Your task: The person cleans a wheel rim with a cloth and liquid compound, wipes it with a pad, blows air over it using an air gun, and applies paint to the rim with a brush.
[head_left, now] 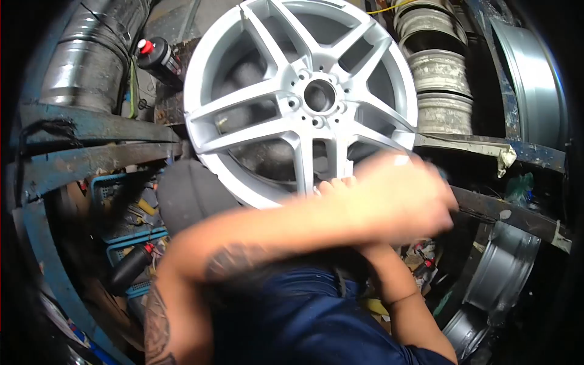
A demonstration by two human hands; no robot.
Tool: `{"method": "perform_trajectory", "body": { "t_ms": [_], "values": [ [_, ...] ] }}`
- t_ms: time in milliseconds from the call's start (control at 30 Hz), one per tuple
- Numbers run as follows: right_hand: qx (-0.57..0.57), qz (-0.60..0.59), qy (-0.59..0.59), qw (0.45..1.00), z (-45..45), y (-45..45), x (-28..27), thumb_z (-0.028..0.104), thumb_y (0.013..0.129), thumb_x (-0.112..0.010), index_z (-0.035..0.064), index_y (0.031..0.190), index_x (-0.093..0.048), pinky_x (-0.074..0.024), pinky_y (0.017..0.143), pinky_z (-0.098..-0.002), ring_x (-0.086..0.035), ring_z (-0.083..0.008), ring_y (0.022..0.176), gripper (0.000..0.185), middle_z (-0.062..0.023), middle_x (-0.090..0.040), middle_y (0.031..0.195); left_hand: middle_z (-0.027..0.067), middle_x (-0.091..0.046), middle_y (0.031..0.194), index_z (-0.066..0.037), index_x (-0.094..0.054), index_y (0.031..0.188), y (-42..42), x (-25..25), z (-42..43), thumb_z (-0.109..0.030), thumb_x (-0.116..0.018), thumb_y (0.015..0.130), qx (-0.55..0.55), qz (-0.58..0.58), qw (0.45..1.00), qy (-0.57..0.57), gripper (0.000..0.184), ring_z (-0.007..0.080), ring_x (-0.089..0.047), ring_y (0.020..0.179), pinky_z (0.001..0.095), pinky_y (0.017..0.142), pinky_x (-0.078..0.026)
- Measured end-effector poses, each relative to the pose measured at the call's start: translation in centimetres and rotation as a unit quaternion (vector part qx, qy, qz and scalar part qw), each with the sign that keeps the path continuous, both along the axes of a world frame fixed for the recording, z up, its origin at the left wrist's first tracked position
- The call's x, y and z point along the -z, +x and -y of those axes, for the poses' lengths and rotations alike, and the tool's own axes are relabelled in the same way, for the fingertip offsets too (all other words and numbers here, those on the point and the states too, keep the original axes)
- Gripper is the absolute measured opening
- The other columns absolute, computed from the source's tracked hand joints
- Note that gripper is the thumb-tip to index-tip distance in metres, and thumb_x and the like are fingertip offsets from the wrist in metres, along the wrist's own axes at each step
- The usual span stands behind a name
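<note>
A silver alloy wheel (319,67) with paired spokes stands tilted in front of me, its face toward me. My left arm, tattooed, reaches across from the left. My left hand (401,198) is over the wheel's lower right edge, smeared by motion, so its fingers and any contents are unclear. Behind that forearm, my right arm comes up from the lower right. Of my right hand (334,185), only bent fingertips show at the lower spokes, close together. A small whitish piece (348,168) is beside them; whether they grip it or the spoke is hidden.
Blue metal frames (97,128) border both sides. Dull wheel rims (443,72) are stacked at upper right, more rims (502,267) below. A black bottle with red cap (161,58) stands upper left. Blue baskets (115,182) hold assorted items near another black bottle (131,267).
</note>
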State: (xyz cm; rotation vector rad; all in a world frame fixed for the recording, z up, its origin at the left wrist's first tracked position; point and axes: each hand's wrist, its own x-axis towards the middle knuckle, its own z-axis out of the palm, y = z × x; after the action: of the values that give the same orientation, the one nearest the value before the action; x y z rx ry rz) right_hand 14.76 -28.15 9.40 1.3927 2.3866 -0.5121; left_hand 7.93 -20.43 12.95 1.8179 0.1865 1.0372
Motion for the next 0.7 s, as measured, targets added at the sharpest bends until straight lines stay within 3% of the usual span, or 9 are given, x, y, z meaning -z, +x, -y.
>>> {"method": "perform_trajectory", "body": {
  "t_ms": [100,133,167,233,367,467,567,667,700],
  "values": [
    [0.004,-0.036,-0.040,0.999,-1.8,0.6,0.8,0.051,0.066,-0.085,0.0075,0.073,-0.077,-0.0404,0.087,-0.0389,-0.062,-0.0227,0.095,0.045,-0.0065,-0.063,0.090,0.0151,-0.070,0.103,-0.010,-0.072,0.111,1.2,-5.1,11.6,-0.030,-0.069,0.091,0.280,0.206,0.889,-0.298,0.029,0.0363,-0.067,0.100,0.0483,0.093,-0.051],
    [-0.001,-0.021,-0.043,0.999,-2.2,0.3,0.6,0.053,0.065,-0.086,0.0078,0.073,-0.077,-0.0405,0.087,-0.0391,-0.064,-0.0225,0.091,0.047,-0.0064,-0.063,0.088,0.0159,-0.070,0.104,-0.005,-0.073,0.110,0.8,-6.2,13.7,-0.027,-0.067,0.092,0.321,0.230,0.883,-0.255,0.029,0.0344,-0.066,0.103,0.0478,0.091,-0.052],
    [-0.008,-0.008,-0.039,0.999,-2.4,0.0,0.6,0.054,0.065,-0.086,0.0077,0.073,-0.077,-0.0408,0.087,-0.0390,-0.064,-0.0224,0.091,0.048,-0.0066,-0.063,0.088,0.0228,-0.063,0.134,-0.004,-0.065,0.125,0.9,-6.6,16.1,-0.025,-0.061,0.099,0.450,0.245,0.791,-0.335,0.033,0.0339,-0.059,0.124,0.0505,0.113,-0.038],
    [-0.024,0.007,-0.040,0.999,-2.5,-0.2,0.7,0.055,0.065,-0.086,0.0075,0.073,-0.077,-0.0413,0.086,-0.0389,-0.064,-0.0220,0.090,0.049,-0.0068,-0.064,0.088,0.0219,-0.064,0.126,0.001,-0.067,0.115,-2.0,-7.2,14.1,-0.013,-0.055,0.100,0.278,0.334,0.860,-0.267,0.023,0.0335,-0.059,0.118,0.0427,0.099,-0.049],
    [-0.043,0.017,-0.049,0.998,-3.5,-0.3,0.5,0.055,0.065,-0.085,0.0074,0.073,-0.077,-0.0420,0.085,-0.0392,-0.064,-0.0216,0.089,0.049,-0.0063,-0.065,0.088,0.0218,-0.066,0.121,0.002,-0.066,0.116,-4.7,-7.5,11.1,-0.014,-0.057,0.100,0.386,0.292,0.817,-0.314,0.025,0.0351,-0.060,0.115,0.0427,0.099,-0.049],
    [-0.048,0.007,-0.051,0.998,-3.6,-0.2,0.5,0.057,0.065,-0.084,0.0075,0.072,-0.077,-0.0418,0.085,-0.0395,-0.064,-0.0217,0.088,0.051,-0.0059,-0.065,0.089,0.0221,-0.068,0.121,0.001,-0.067,0.118,-5.4,-6.4,11.5,-0.015,-0.061,0.099,0.199,0.334,0.889,-0.241,0.026,0.0337,-0.064,0.109,0.0410,0.094,-0.052],
    [-0.057,0.016,-0.058,0.997,-3.5,-0.2,0.9,0.063,0.065,-0.083,0.0073,0.070,-0.077,-0.0411,0.085,-0.0398,-0.063,-0.0217,0.086,0.056,-0.0069,-0.066,0.089,0.0206,-0.071,0.117,0.000,-0.068,0.122,-2.8,-5.0,12.4,-0.016,-0.065,0.096,0.272,0.367,0.834,-0.309,0.030,0.0321,-0.068,0.100,0.0394,0.086,-0.055],
    [-0.059,0.036,-0.086,0.994,-4.0,-0.6,0.6,0.063,0.065,-0.083,0.0074,0.070,-0.077,-0.0411,0.086,-0.0396,-0.064,-0.0218,0.086,0.056,-0.0072,-0.066,0.090,0.0162,-0.075,0.099,0.000,-0.073,0.112,-3.1,-4.8,5.3,-0.017,-0.071,0.089,0.619,0.250,0.650,-0.362,0.029,0.0248,-0.069,0.087,0.0387,0.079,-0.056],
    [-0.062,0.041,-0.090,0.993,-4.1,-0.7,0.6,0.061,0.066,-0.083,0.0076,0.072,-0.078,-0.0410,0.086,-0.0398,-0.064,-0.0215,0.087,0.054,-0.0069,-0.066,0.091,0.0163,-0.075,0.095,-0.001,-0.075,0.104,-4.0,-6.6,4.4,-0.020,-0.072,0.086,0.504,0.160,0.811,-0.251,0.027,0.0233,-0.069,0.086,0.0391,0.077,-0.055]
  ]
}}
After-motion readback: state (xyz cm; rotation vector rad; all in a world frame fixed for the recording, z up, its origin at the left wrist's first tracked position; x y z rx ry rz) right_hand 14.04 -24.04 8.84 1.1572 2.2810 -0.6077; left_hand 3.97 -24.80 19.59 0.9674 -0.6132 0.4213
